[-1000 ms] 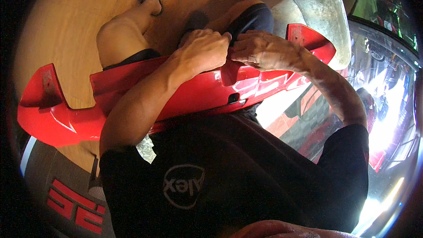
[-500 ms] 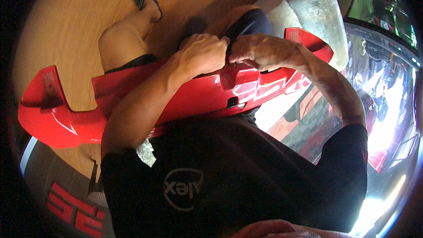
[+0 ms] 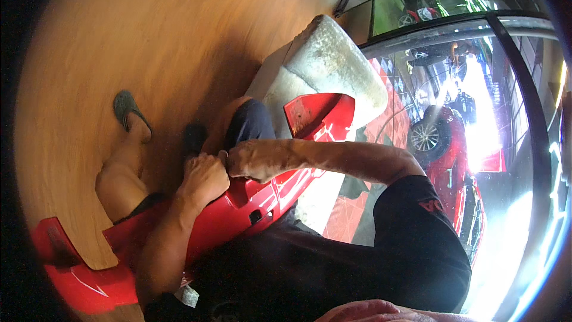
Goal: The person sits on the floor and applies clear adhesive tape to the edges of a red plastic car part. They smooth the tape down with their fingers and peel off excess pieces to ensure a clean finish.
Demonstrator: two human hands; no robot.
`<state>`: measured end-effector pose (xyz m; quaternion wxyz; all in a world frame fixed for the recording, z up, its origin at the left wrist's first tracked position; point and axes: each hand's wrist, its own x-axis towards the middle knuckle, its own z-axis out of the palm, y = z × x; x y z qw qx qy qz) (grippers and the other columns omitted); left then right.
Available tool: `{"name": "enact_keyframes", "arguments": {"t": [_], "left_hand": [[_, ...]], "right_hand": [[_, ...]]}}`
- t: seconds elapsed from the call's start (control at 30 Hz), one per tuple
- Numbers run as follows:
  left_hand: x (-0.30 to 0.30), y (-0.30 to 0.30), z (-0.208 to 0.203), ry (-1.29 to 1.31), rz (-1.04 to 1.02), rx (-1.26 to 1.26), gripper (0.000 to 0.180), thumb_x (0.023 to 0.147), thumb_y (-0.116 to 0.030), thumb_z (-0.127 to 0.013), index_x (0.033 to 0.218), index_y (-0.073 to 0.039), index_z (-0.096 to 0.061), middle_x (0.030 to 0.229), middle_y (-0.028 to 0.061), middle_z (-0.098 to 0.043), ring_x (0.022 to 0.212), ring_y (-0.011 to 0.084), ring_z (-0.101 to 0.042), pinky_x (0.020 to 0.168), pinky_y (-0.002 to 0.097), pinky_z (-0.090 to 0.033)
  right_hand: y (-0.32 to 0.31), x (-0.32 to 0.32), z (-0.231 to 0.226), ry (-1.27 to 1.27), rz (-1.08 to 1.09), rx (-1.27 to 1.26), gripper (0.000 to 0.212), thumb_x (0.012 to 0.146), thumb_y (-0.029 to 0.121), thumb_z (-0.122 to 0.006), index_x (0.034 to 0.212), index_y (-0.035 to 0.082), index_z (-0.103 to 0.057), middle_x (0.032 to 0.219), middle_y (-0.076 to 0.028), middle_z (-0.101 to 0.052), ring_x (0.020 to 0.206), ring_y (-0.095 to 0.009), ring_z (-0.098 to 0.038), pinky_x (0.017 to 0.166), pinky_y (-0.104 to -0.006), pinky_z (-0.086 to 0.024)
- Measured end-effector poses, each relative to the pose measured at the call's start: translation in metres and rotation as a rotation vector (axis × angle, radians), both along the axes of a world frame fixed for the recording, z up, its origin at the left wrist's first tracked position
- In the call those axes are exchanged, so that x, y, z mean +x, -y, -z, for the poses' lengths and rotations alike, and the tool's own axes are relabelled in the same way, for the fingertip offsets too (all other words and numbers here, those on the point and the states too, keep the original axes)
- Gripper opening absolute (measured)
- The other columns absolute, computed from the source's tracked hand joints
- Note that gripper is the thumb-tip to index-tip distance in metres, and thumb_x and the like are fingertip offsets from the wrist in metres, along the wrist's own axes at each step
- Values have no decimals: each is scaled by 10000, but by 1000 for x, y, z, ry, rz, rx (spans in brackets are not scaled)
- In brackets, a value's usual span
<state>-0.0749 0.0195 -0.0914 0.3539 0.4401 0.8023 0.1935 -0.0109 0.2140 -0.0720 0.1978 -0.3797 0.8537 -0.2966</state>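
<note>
A glossy red car bumper (image 3: 223, 220) lies across my lap, its two ends curving up. At its far edge, near the middle, my left hand (image 3: 205, 179) is closed, knuckles up. Right beside it my right hand (image 3: 256, 160) is closed too, its thumb side almost touching the left hand. Whatever the fingers pinch is hidden behind the knuckles. Both hands rest against or just above the bumper's edge; the exact contact cannot be seen. A small dark opening (image 3: 255, 216) shows in the bumper's face nearer my body.
My bent legs and a sandalled foot (image 3: 132, 116) extend over the wooden floor (image 3: 89, 53). A worn, pale padded block (image 3: 333, 62) stands under the bumper's right end. To the right is a glass pane with a dark frame (image 3: 524, 89), and a red car (image 3: 447, 170) beyond it.
The view has swung to the right, so hands and bumper appear lower and further left. More of the glass and the red car shows. Both hands stay closed together at the bumper's edge.
</note>
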Motion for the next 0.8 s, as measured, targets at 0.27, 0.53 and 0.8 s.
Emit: {"name": "enact_keyframes", "arguments": {"t": [0.27,0.53,0.8], "left_hand": [[-2,7,16,-37,36,-52,346,932,-228,-520,1179,-38,-671,1032,317,-726,1004,502,-704,912,574,-558],[-1,-9,13,-31,64,-74,410,954,-282,-493,1222,-34,-680,1138,306,-710,1118,496,-670,1001,576,-520],[4,-7,-6,-23,52,-129,407,914,-251,-510,1178,-32,-730,1155,302,-702,1164,482,-653,1021,547,-516]], "right_hand": [[4,-7,34,-64,-206,202,121,763,74,-679,847,-4,-716,885,-207,-730,877,-417,-711,782,-498,-582],[-7,-14,60,-268,-311,282,112,798,41,-675,844,50,-776,831,-175,-744,857,-370,-733,785,-476,-589],[10,-5,10,-189,-264,335,138,711,51,-714,830,-18,-726,903,-205,-717,898,-412,-715,773,-497,-595]]}}
